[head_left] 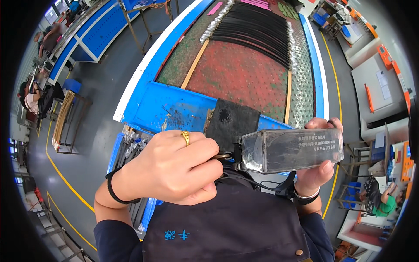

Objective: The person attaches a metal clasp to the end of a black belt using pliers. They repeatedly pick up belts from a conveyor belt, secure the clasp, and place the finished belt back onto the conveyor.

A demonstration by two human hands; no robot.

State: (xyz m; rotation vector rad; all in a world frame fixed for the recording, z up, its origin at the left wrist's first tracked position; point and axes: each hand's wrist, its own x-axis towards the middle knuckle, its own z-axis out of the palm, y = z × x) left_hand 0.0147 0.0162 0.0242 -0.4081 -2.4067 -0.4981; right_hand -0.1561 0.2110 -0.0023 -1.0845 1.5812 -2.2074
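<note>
My right hand (317, 175) grips a long, dark, see-through plastic box (283, 153) with pale print on its side. The box lies level, its clear tapered end toward my left hand (176, 168). That hand is closed, thumb and fingers pinched at a small brass-coloured metal piece (226, 156) by the box's black-fitted end. What exactly sits between the fingertips is hidden. A black cable (266, 188) loops below the box. Just beyond, a worn black pad (238, 120) lies over the workbench's blue front edge.
On the workbench (244, 74), many black strips (253, 26) with plastic-wrapped ends lie across two wooden slats (195, 64). Pink pieces (257, 3) and green pieces (288, 11) are farther back. A blue crate (115, 150) of wrapped parts stands below left. Other people sit at benches both sides.
</note>
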